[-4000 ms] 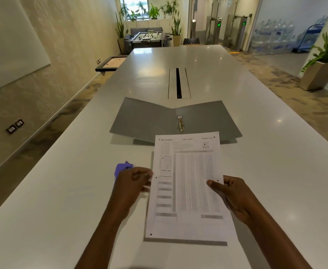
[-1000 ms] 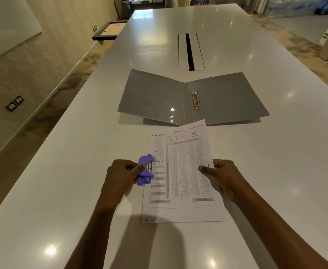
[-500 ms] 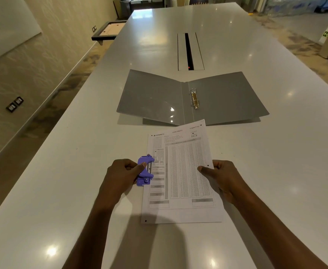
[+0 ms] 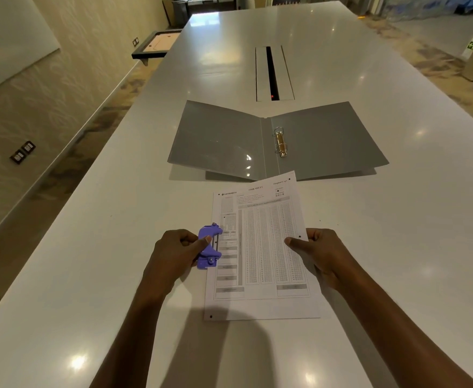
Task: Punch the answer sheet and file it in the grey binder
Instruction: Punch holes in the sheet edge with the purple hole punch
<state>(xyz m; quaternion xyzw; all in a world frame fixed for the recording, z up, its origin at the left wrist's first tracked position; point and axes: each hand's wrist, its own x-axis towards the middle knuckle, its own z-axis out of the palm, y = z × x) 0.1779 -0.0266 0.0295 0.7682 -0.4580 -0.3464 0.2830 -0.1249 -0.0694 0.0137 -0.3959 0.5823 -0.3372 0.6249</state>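
**Punch seated on the sheet's left edge, squeeze still to come**

Four seconds before, the purple punch (image 4: 208, 247) lay on the table (image 4: 89, 275) just beside the answer sheet (image 4: 260, 247), under the left hand (image 4: 173, 252). At this moment it sat astride the middle of the sheet's left edge, with the paper fed into its slot. Over the last second almost nothing had shifted, so the person appeared to be lining up or pressing rather than moving on.

The left hand's fingers were curled round the punch's outer side and its thumb lay across the top. The right hand (image 4: 320, 252) pinched the sheet's right edge, thumb flat on the print and the other fingers curled past the edge, steadying the paper against the punch.

The sheet lay flat towards the near edge of the table, about midway along it. Its far right corner overlapped the near edge of the grey binder (image 4: 327, 141). The binder lay open farther in along the table's middle, and its rings (image 4: 280, 142) looked closed, though they were too small to be sure.

Whether holes had been cut could not be told, since the punch covered that strip. Judging by this, punching was in hand and filing had not begun. The rings would probably need opening, and any slip of the paper in the slot would put the holes off line.
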